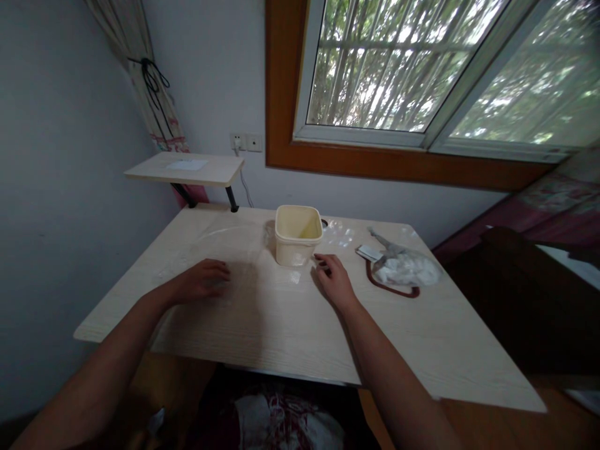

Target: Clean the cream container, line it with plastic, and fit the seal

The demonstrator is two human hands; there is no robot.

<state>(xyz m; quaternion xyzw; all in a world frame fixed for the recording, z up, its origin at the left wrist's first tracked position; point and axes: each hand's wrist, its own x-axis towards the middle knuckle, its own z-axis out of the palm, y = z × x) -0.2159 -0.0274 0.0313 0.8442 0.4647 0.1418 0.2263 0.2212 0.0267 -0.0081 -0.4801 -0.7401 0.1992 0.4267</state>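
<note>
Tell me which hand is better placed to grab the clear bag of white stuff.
Right, most likely: the right hand rests beside the cream plastic tub, on the same side as the clear bag. The left hand lies farther off, with the tub between it and the bag.

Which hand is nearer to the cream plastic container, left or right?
Right. The right hand is close to the container's front right corner, while the left hand lies farther away, in front and to the left of it.
</note>
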